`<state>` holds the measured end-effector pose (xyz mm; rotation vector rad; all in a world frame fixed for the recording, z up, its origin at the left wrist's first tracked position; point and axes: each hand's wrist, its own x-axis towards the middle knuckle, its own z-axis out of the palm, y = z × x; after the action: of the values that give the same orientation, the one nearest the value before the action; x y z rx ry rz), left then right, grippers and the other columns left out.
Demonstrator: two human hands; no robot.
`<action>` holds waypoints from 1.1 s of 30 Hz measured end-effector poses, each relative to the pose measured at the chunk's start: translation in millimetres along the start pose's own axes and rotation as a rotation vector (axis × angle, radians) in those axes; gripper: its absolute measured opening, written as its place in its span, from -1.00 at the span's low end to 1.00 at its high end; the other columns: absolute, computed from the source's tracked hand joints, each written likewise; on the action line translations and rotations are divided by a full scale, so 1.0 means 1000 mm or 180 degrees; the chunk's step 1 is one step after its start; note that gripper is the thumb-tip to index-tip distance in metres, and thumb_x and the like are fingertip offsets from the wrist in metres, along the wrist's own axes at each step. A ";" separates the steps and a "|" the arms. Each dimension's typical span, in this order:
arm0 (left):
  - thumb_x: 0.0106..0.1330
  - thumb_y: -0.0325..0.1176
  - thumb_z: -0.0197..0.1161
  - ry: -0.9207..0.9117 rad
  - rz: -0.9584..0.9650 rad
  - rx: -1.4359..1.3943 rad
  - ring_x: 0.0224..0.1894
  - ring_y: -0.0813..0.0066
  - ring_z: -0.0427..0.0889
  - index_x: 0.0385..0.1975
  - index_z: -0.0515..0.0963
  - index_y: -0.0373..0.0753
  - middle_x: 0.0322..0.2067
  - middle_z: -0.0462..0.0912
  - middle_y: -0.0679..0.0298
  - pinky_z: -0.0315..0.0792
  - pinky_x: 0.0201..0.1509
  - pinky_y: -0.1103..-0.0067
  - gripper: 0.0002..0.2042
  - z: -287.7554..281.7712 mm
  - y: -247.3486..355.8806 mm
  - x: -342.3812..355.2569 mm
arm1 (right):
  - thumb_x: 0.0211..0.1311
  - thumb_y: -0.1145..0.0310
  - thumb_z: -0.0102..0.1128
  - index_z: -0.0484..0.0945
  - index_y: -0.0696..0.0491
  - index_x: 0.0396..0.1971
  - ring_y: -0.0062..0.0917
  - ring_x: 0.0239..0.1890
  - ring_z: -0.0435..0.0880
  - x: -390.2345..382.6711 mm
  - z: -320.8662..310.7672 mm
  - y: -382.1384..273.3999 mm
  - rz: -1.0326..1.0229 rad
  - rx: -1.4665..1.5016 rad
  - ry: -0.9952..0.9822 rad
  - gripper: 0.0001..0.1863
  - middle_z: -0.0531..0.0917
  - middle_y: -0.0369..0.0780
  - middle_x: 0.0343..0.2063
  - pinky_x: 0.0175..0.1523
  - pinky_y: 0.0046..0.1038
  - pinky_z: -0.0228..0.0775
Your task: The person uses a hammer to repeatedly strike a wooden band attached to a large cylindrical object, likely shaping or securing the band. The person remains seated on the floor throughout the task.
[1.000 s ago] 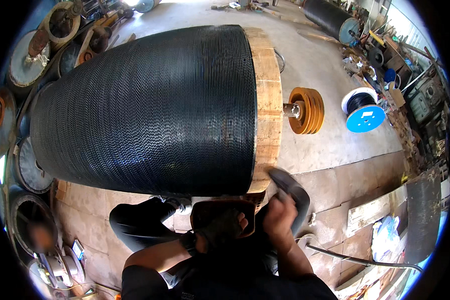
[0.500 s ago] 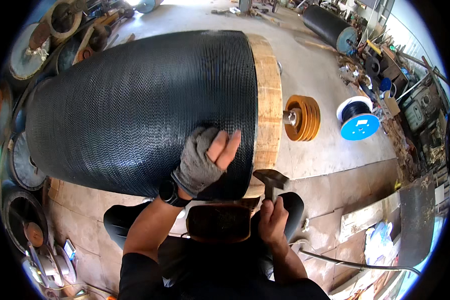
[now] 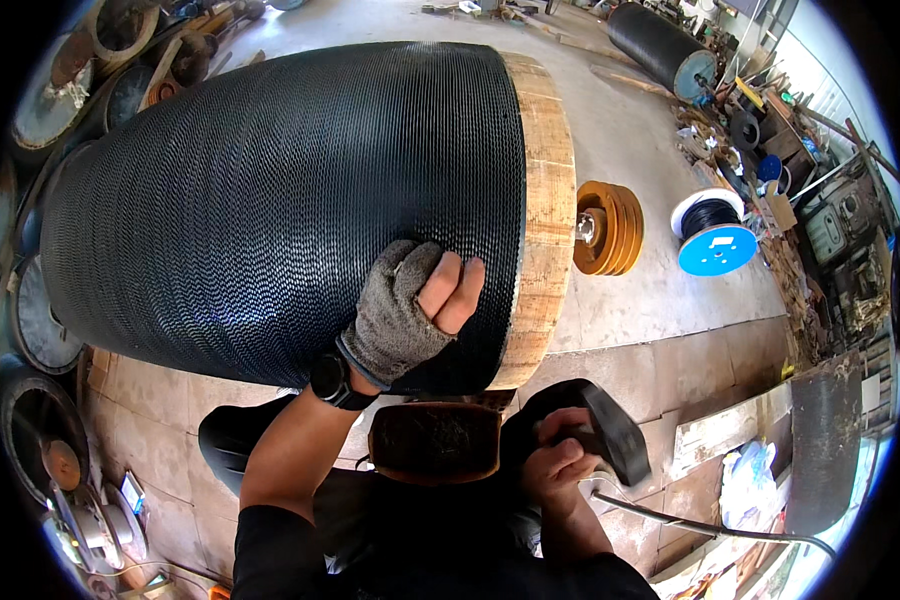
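Note:
A large roller (image 3: 300,210), wound closely with black ridged wire or strip, lies across in front of me. A pale wooden disc (image 3: 545,200) caps its right end. My left hand (image 3: 410,300), in a grey glove with two fingertips bare, rests on the windings close to that end. Its fingers are curled, and what they pinch, if anything, is hidden beneath them. Low on the right, my right hand (image 3: 558,455) is closed round the handle of a hammer (image 3: 618,435), whose dark head is blurred and held away from the roller.
An orange grooved pulley (image 3: 610,228) sits on the shaft beyond the disc. Farther right stands a blue-and-white spool (image 3: 716,250) of black cable. Below the roller is a dark box-shaped object (image 3: 436,442) between my knees. Several drums line the left; planks and scrap lie right.
The hammer has swung from beside the wooden disc's lower edge to the right and toward me. My left hand stays on the windings, its fingers curled a little more.

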<state>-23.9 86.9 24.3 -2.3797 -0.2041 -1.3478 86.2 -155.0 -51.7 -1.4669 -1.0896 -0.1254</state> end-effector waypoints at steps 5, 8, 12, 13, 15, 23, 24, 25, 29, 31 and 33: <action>0.06 -0.47 0.30 -0.0084 -0.0002 -0.0142 -0.17 0.25 0.58 -0.15 0.55 -0.21 -0.13 0.53 0.16 0.55 -0.13 0.29 -0.70 -0.003 0.001 0.004 | 0.42 0.34 -0.03 0.36 0.18 -0.41 -0.45 -0.66 0.48 -0.005 0.016 0.024 0.1079 -0.1019 -0.0609 -0.77 0.49 -0.11 -0.67 -0.56 -0.37 0.28; 0.05 -0.49 0.32 -0.0044 -0.0120 -0.0201 -0.18 0.23 0.60 -0.12 0.53 -0.16 -0.08 0.56 0.19 0.53 -0.14 0.26 -0.66 0.002 0.003 -0.002 | 0.41 0.34 -0.05 0.39 0.21 -0.37 -0.54 -0.65 0.46 -0.008 0.007 0.006 0.0777 -0.0175 -0.0153 -0.77 0.46 -0.23 -0.68 -0.56 -0.39 0.28; 0.00 -0.49 0.32 -0.0029 -0.0142 -0.0272 -0.19 0.21 0.59 -0.15 0.55 -0.18 -0.10 0.54 0.18 0.53 -0.16 0.27 -0.66 0.001 -0.003 0.001 | 0.37 0.39 -0.05 0.41 0.24 -0.35 -0.34 -0.69 0.49 -0.002 0.004 0.024 -0.0196 -0.0852 -0.0376 -0.80 0.46 -0.07 -0.69 -0.57 -0.34 0.29; -0.01 -0.50 0.32 0.0005 -0.0114 -0.0328 -0.19 0.21 0.59 -0.16 0.55 -0.19 -0.10 0.53 0.18 0.53 -0.16 0.28 -0.66 0.004 -0.003 0.002 | 0.36 0.40 -0.04 0.41 0.25 -0.35 -0.28 -0.69 0.50 0.007 0.008 0.029 -0.0524 -0.1320 -0.0510 -0.81 0.46 -0.03 -0.70 -0.58 -0.33 0.29; -0.04 -0.51 0.33 -0.0024 -0.0145 -0.0280 -0.21 0.21 0.59 -0.18 0.55 -0.21 -0.12 0.51 0.17 0.53 -0.18 0.29 -0.66 0.005 -0.001 0.001 | 0.32 0.46 -0.01 0.42 0.23 -0.29 -0.11 -0.62 0.55 0.009 0.018 0.020 0.1031 -0.1263 -0.0777 -0.87 0.52 0.07 -0.60 -0.52 -0.28 0.35; -0.09 -0.55 0.34 -0.0081 -0.0136 -0.0215 -0.25 0.20 0.58 -0.18 0.56 -0.22 -0.13 0.48 0.16 0.52 -0.24 0.30 -0.62 0.006 -0.005 0.002 | 0.29 0.48 0.03 0.47 0.30 -0.27 -0.34 -0.62 0.54 0.000 0.016 0.032 0.0300 -0.0962 -0.0399 -0.83 0.56 -0.07 -0.58 -0.51 -0.33 0.38; -0.09 -0.56 0.34 -0.0047 -0.0130 -0.0219 -0.25 0.20 0.58 -0.17 0.56 -0.22 -0.13 0.48 0.16 0.52 -0.24 0.30 -0.62 0.006 -0.005 0.001 | 0.32 0.47 0.00 0.42 0.27 -0.35 -0.48 -0.71 0.43 0.005 0.026 0.036 0.0455 -0.1329 -0.0555 -0.85 0.47 -0.21 -0.72 -0.60 -0.41 0.26; -0.09 -0.56 0.33 -0.0014 -0.0124 -0.0224 -0.24 0.19 0.59 -0.17 0.56 -0.22 -0.13 0.48 0.16 0.52 -0.24 0.30 -0.62 0.005 -0.004 0.001 | 0.37 0.44 0.02 0.37 0.29 -0.33 -0.50 -0.67 0.45 0.008 0.024 0.032 0.0482 -0.1375 -0.0658 -0.81 0.48 -0.19 -0.69 -0.58 -0.38 0.29; -0.07 -0.56 0.34 0.0014 -0.0176 -0.0298 -0.23 0.18 0.59 -0.14 0.56 -0.21 -0.13 0.50 0.16 0.53 -0.22 0.31 -0.61 0.006 -0.005 0.004 | 0.37 0.46 -0.09 0.40 0.24 -0.39 -0.52 -0.67 0.42 0.012 0.005 -0.004 0.0427 -0.0304 -0.0353 -0.83 0.48 -0.19 -0.66 -0.59 -0.45 0.23; -0.06 -0.56 0.34 -0.0003 -0.0203 -0.0245 -0.23 0.18 0.59 -0.14 0.56 -0.20 -0.14 0.50 0.17 0.53 -0.21 0.31 -0.61 0.002 -0.006 0.005 | 0.34 0.49 -0.15 0.41 0.22 -0.43 -0.46 -0.69 0.40 0.018 -0.002 -0.005 -0.0329 -0.0348 -0.0327 -0.82 0.48 -0.17 -0.65 -0.60 -0.47 0.19; -0.05 -0.57 0.35 0.0021 -0.0205 -0.0225 -0.22 0.18 0.59 -0.14 0.55 -0.21 -0.16 0.51 0.16 0.54 -0.20 0.31 -0.61 0.001 -0.009 0.007 | 0.30 0.46 0.01 0.42 0.23 -0.34 -0.15 -0.63 0.51 0.022 0.003 0.005 0.0086 -0.0812 -0.0575 -0.87 0.52 -0.02 -0.61 -0.53 -0.27 0.31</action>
<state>-21.9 94.7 32.4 -2.4460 -0.2370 -1.4140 100.1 -140.3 -41.9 -1.7474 -1.2332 -0.1176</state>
